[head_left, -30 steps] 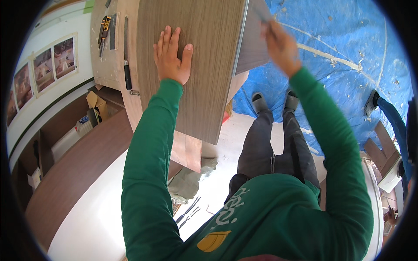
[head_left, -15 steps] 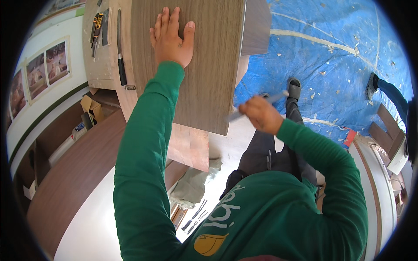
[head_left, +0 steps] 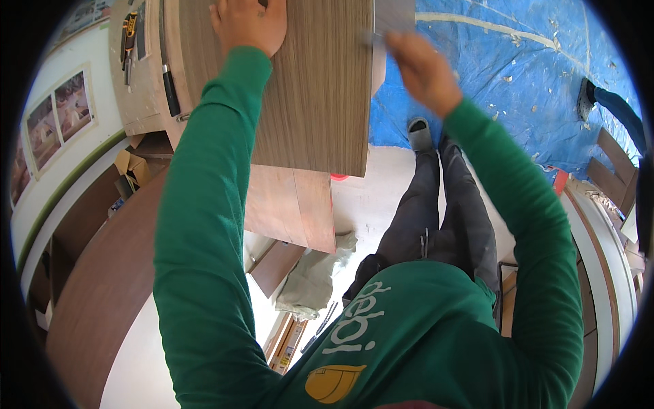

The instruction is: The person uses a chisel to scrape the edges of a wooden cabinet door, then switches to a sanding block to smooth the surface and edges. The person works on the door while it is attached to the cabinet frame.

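Near the top of the view, my left hand [head_left: 250, 26] lies on a wood-grain panel [head_left: 319, 102], its fingers apart and partly cut off by the frame's edge. My right hand [head_left: 426, 76] is closed round a long, flat grey tool [head_left: 375, 39], both blurred by motion. That tool is at the panel's right-hand edge; whether it touches is unclear. Left of the panel, a worn board bears a yellow-and-black hand tool [head_left: 128, 41] and a long tool with a black handle [head_left: 170, 88].
A blue tarp [head_left: 490, 82] covers the floor at right, where another person's foot [head_left: 585, 99] shows. A pale plywood board [head_left: 289, 204] juts below the panel. A grey-green cloth [head_left: 303, 286] lies beneath it. Brown shelving [head_left: 102, 266] stands at left.
My right hand swept down along the panel's right side with the tool, then rose again to near its top. My left hand stays on the panel, now higher in the view.
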Tool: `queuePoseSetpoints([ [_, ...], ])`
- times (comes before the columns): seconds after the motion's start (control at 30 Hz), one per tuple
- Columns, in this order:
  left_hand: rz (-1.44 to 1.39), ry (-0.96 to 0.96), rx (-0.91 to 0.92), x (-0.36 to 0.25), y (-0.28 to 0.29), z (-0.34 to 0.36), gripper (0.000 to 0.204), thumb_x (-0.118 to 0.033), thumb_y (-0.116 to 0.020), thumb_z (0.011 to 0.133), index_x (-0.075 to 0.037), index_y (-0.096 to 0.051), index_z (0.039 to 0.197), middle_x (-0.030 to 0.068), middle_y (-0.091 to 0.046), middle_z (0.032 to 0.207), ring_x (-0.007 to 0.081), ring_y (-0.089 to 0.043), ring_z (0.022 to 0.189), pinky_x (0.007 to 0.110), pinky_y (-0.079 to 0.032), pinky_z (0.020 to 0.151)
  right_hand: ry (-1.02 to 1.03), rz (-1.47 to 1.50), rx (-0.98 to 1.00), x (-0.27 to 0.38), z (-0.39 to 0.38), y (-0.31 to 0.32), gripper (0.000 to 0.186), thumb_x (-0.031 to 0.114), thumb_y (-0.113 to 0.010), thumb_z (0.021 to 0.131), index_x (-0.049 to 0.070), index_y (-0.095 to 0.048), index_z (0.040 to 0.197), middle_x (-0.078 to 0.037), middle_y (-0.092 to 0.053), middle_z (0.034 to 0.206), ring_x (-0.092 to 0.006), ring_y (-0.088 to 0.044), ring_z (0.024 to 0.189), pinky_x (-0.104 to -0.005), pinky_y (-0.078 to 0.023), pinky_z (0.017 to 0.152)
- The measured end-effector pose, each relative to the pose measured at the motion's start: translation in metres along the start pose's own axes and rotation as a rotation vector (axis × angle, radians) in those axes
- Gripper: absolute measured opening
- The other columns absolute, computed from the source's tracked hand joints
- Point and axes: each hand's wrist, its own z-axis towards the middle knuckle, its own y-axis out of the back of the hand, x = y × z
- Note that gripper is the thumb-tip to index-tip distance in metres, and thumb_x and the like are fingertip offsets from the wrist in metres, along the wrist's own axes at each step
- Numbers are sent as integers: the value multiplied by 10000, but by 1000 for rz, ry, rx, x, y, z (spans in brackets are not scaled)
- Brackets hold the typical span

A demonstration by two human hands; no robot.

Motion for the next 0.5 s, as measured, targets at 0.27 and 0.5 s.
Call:
queuePoseSetpoints([
  [0.27,36,14,15,8,0,-1,641,-457,-465,1077,-65,-429,1583,182,-354,1675,368,-279,1565,515,-161,1291,-108,151,515,104,-105,38,476,-76,-641,804,45,-648,1265,-160,-624,951,-369,-600,911,-469,-505,824],
  [0.5,31,5,17,3,-1,0,645,-454,-465,1077,-63,-422,1588,182,-346,1678,367,-276,1567,514,-161,1293,-427,147,-29,15,59,45,199,83,-561,1042,-35,-666,1163,-216,-688,928,-279,-678,859,-374,-534,779],
])
